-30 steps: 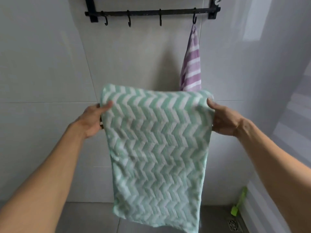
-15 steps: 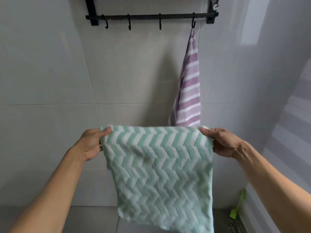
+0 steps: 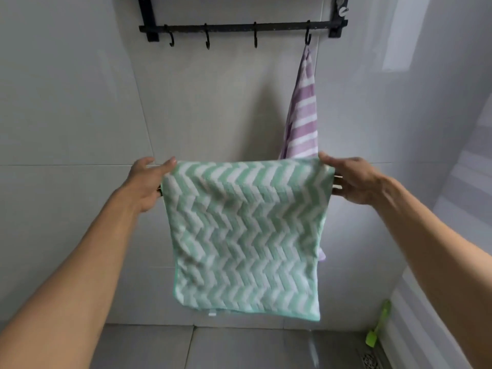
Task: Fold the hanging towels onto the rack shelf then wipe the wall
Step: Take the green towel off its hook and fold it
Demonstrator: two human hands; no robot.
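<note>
A green and white zigzag towel (image 3: 245, 235) hangs folded over in front of me, held out by its top edge. My left hand (image 3: 145, 183) pinches its top left corner and my right hand (image 3: 351, 182) pinches its top right corner. Above, a black rack (image 3: 239, 29) with several hooks is fixed to the tiled wall (image 3: 66, 102). A purple and white striped towel (image 3: 303, 115) hangs from the rightmost hook, its lower part hidden behind the green towel.
A green brush (image 3: 376, 330) leans in the floor corner at lower right, next to a floor drain (image 3: 370, 360). A side wall runs along the right.
The towel went down and came back up a little between my hands. More of the rack and of the purple towel shows now.
</note>
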